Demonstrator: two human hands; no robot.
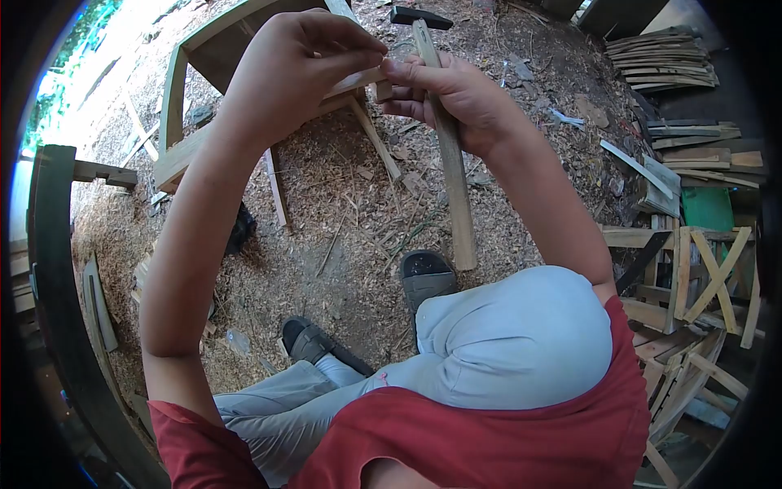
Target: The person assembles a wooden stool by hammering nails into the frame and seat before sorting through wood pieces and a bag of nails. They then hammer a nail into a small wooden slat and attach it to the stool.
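Observation:
My right hand (448, 94) is wrapped loosely round the wooden handle of a hammer (452, 179), whose dark head (421, 18) points up and away from me. Its thumb and index finger meet the fingertips of my left hand (314, 57) at the end of a pale wooden piece (358, 80). Pinched fingers on my left hand hide whatever small thing may be between them. Behind both hands stands a wooden frame (175, 102), partly covered by my left forearm.
Wood shavings and loose sticks (375, 140) cover the ground. Stacked slats (661, 61) and wooden frames (717, 285) stand at the right. A dark post (57, 269) rises at the left. My sandalled feet (428, 277) are below.

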